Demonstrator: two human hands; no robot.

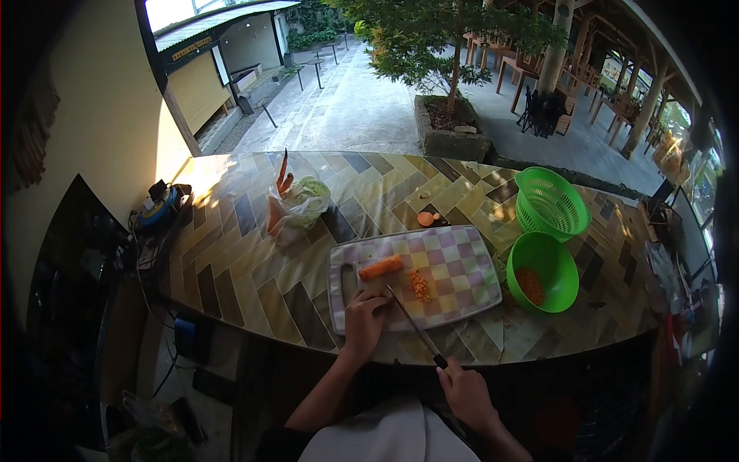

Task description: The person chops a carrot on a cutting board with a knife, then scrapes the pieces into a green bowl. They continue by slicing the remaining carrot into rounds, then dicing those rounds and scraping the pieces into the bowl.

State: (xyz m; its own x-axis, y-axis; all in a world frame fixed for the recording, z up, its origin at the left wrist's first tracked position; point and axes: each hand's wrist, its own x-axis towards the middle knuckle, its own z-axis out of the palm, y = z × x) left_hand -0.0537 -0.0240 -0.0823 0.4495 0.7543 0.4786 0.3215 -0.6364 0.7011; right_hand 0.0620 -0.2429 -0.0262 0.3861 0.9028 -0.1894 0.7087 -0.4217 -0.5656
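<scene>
My right hand (466,394) is closed around the dark handle of a knife (416,329). Its blade points up and left, the tip close to the fingers of my left hand (365,317). Those fingers are bent together on the front left of a checkered cutting board (469,266); what they press on, if anything, is hidden. Just beyond them lies a peeled carrot piece (380,267). A small heap of diced carrot (419,285) sits near the board's middle, to the right of the blade tip.
Right of the board stands a green bowl (566,281) with orange bits inside, and behind it a green strainer basket (566,208). A plastic bag of vegetables (304,204) rests at the back left. Carrot ends (426,219) lie behind the board on the patterned tabletop (231,269).
</scene>
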